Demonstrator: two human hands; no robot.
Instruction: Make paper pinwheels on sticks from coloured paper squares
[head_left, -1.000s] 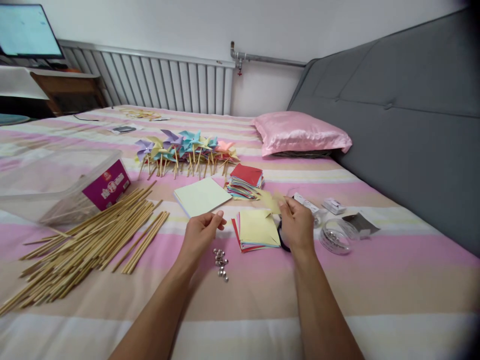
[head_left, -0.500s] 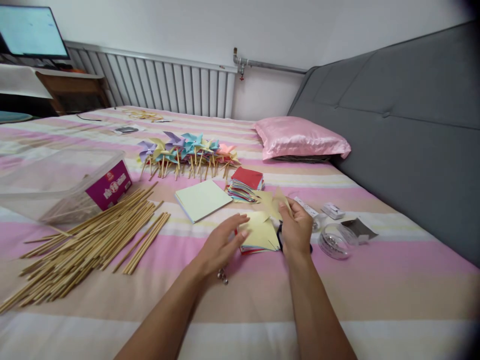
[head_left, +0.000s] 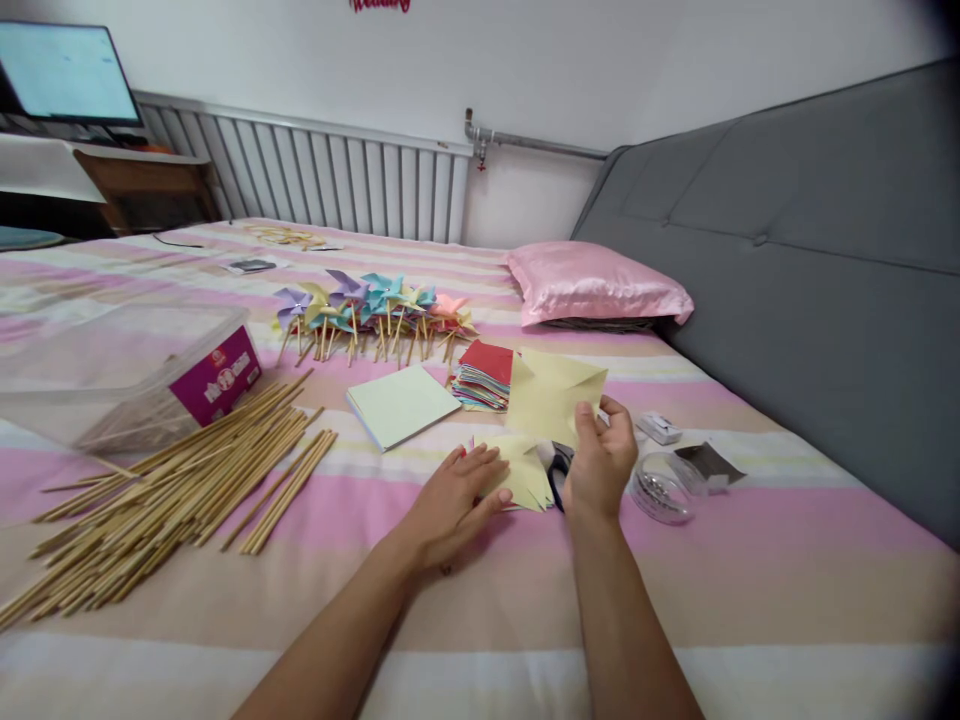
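Your right hand (head_left: 600, 465) pinches a yellow paper sheet (head_left: 556, 398) by its lower corner, lifting it just above the small paper stack (head_left: 519, 476), while your left hand (head_left: 457, 500) lies flat and open, pressing that stack onto the striped bed (head_left: 750, 560). The sheet looks light and floppy, likely to crease or slip, so grip near an edge with fingertips. Black scissors (head_left: 559, 470) lie beside the stack; bamboo sticks (head_left: 172, 480) and finished pinwheels (head_left: 375, 305) sit farther off.
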